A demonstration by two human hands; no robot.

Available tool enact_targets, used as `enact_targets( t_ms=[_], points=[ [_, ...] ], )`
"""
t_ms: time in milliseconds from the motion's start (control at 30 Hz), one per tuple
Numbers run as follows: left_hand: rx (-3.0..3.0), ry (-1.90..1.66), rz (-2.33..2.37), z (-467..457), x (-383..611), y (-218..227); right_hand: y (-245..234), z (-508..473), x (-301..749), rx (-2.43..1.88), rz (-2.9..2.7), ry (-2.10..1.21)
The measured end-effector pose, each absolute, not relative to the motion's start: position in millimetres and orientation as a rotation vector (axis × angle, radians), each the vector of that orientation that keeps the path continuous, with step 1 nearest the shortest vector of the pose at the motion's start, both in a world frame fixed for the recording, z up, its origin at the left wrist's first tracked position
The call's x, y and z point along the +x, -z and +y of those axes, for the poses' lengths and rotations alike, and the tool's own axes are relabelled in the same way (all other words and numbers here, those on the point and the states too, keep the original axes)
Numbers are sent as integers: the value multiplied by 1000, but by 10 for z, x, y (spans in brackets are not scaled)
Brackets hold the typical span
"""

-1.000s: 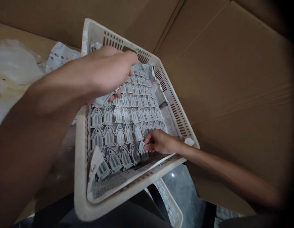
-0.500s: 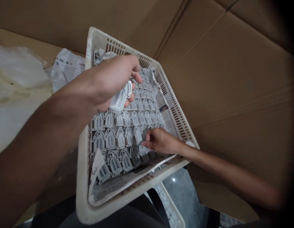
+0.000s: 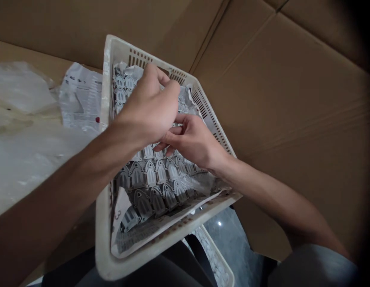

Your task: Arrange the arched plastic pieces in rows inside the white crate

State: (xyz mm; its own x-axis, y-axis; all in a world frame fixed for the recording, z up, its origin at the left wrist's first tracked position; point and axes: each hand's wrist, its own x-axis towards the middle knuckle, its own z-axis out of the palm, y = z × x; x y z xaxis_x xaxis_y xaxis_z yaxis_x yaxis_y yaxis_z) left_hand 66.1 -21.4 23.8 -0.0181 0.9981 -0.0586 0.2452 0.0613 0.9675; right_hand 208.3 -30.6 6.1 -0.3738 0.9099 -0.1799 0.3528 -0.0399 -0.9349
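Note:
My left hand [image 3: 158,103] hangs over the middle of the basket, back of the hand up, its fingers curled. Whatever lies in its palm is hidden. Close beneath and right of it is my right hand [image 3: 195,141], with bent fingers reaching left under the left hand. I cannot make out what those fingers hold. Below both hands, small grey arch-shaped pieces [image 3: 150,173] lie in overlapping rows in a white plastic basket [image 3: 101,243]. Newspaper [image 3: 140,237] lines the basket. A clear film [image 3: 199,181] covers some pieces at the front right.
Cardboard walls [image 3: 277,99] rise behind and right of the basket. On the left lie translucent plastic bags [image 3: 26,87] and a printed white bag [image 3: 80,93]. Below is another white container [image 3: 216,255] with light pieces, beside a shiny grey floor [image 3: 229,231].
My right hand has moved up and left from the front rows to meet my left hand. The arch-shaped piece seen in my left hand is now hidden. Clear film shows where my right hand was.

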Motion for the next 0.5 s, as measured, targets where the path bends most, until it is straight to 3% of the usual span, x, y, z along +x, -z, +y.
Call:
enact_targets(
  t_ms=[300,500],
  points=[
    [1585,-1006,1513,-191,598,-233,-354,-442,2274,-1444,-2119,-1140],
    [1592,-1086,1510,-199,381,-220,-61,-442,3033,-1844,-2498,-1058]
  ],
)
